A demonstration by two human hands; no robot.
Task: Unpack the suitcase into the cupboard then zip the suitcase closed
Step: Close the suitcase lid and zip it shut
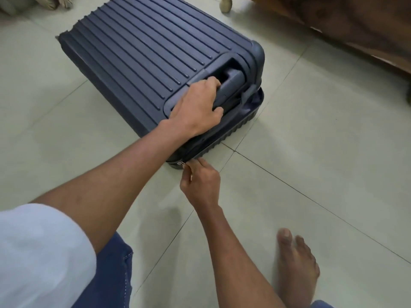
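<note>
Down on the pale tiled floor point(311, 121) lay the dark blue suitcase point(142, 52), flat on its side with its lid down and its long side running from the near right to the far left. The left hand point(195, 107) reached across and pressed on the near end of the lid, with its fingers curled over the pull handle point(229, 84) set into the top. The right hand point(201, 183) was lower and nearer, at the near corner of the case, and its thumb and first finger pinched the small zipper pull point(180, 163). So the right hand was the one closest to the zip. From that pinch, the seam point(213, 145) ran away to the right and far, along the near edge toward the right corner. There the two halves still gaped a little and some dark lining point(255, 101) showed, so that stretch was not yet zipped. I think the pull had to travel that way, up along the edge and round the right corner, while the left hand kept the lid squashed down. No clothes could be seen, and the cupboard was not in view. A bare foot point(295, 263) rested on the tiles at the near right.
</note>
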